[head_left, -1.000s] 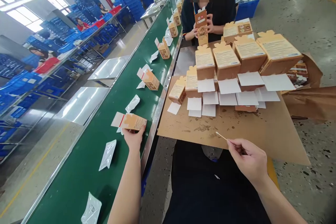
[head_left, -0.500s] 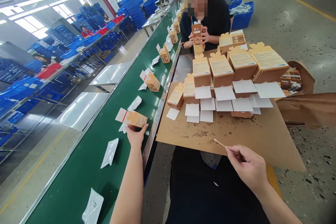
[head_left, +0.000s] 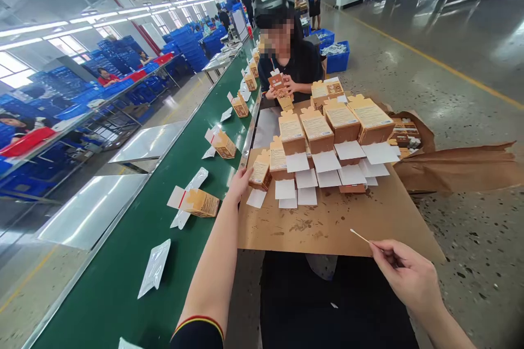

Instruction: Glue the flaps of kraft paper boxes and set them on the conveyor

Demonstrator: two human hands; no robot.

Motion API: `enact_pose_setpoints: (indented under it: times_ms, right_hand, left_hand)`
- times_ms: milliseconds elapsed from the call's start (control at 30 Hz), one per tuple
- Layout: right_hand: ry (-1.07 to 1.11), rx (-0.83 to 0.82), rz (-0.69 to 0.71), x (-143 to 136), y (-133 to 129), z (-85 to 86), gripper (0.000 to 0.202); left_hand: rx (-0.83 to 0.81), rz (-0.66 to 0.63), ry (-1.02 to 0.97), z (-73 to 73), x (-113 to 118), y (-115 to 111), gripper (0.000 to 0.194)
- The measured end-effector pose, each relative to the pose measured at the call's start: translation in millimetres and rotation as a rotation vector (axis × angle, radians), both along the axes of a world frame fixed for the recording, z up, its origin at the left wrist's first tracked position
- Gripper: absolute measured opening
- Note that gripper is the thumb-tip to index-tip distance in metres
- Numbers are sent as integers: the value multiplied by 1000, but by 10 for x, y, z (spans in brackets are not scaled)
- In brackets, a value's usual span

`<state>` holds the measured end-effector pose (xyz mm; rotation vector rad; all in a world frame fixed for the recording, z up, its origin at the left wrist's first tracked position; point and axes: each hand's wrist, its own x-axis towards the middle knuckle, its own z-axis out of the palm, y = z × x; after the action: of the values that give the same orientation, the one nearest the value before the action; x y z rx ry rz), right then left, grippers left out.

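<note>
Left hand (head_left: 237,185) moved from belt carton (head_left: 200,203) to leftmost stack carton (head_left: 259,172); fingers at its side, whether closed on it cannot tell. Around: large factory hall, speckled floor (head_left: 483,240). Green belt (head_left: 106,294) along left. Stained cardboard sheet (head_left: 393,229) under stacked cartons (head_left: 341,120); panel print too small to read. Nearest pouch (head_left: 127,344) cut off by bottom edge. Right hand (head_left: 407,272): thumb and fingertips pinched on cotton swab (head_left: 360,235), above cardboard.
</note>
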<state>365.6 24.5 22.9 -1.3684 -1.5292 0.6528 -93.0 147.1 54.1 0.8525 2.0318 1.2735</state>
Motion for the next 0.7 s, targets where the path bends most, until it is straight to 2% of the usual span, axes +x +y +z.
enact_pose_setpoints:
  times_ms: [67,133,200,267,300,367,433,533,633,700]
  right_hand:
    - [-27,6,-34,71,2,-51,36]
    - [-49,8,-86,216,-3,-132,36]
    - [-67,6,-146,394,29,-202,38]
    - [-111,10,-192,542,126,-216,42]
    - [-149,14,-203,588,201,-193,43]
    - [-240,32,-186,612,401,-96,42]
    - [-302,41,-100,562,652,29,32]
    - [-406,25,38,429,1036,165,19]
    - [-509,-5,113,286,1289,203,23]
    - [-580,-47,168,204,1378,199,25]
  left_hand:
    - [-61,-51,-31,-8,44,108,40]
    - [-95,-68,-48,-19,68,-36,45]
    - [-98,-64,-50,-18,68,-367,51]
    - [-62,-47,-82,-29,52,-795,62]
    - [-33,-36,-116,-47,42,-1015,69]
    - [87,66,-281,-114,27,-1404,80]
    - [141,137,-369,-202,45,-1668,85]
    - [181,85,-400,-324,206,-1799,92]
    - [200,3,-417,-414,506,-1719,104]
    - [202,2,-415,-463,704,-1629,106]
